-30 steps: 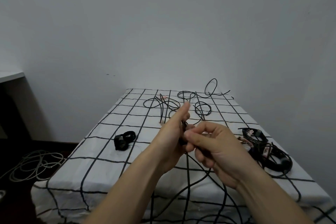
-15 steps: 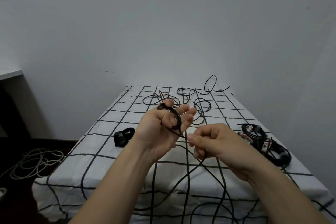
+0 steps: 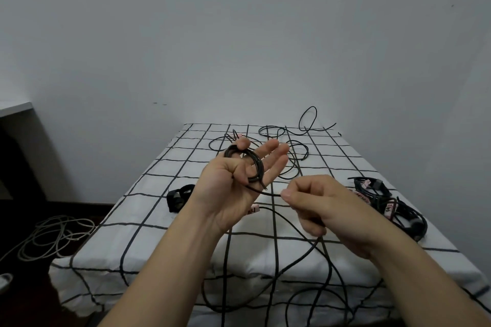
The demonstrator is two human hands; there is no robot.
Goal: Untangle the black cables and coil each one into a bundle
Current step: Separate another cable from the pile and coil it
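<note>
Well, the left hand [image 3: 233, 188] is up with its palm turned to the person, and a small ring of black cable [image 3: 257, 167] sits on it. The thumb and one bent finger hold the ring in place so it cannot slip off. The other fingers stick out straight. I think the hand is being used like a spool to wind on.

Just to the right of it, the right hand [image 3: 321, 207] pinches the same cable between thumb and fingers. The short bit between the two hands is pulled tight, likely so the next turn goes on neat. From the right hand the rest drops down and hangs in big loops over the near edge of the counter [image 3: 148, 241], below both hands. There is a lot left to wind.

Beyond the hands, at the far end, more black cables [image 3: 297, 151] lie in a tangle, not yet sorted. To the right of the right hand is a heap of wound bundles [image 3: 398, 210] with pink tags, put aside as done, I guess. Left of the left hand lies one small black bundle [image 3: 178, 198]. Far to the left, pale cables [image 3: 50, 236] lie on the floor.
</note>
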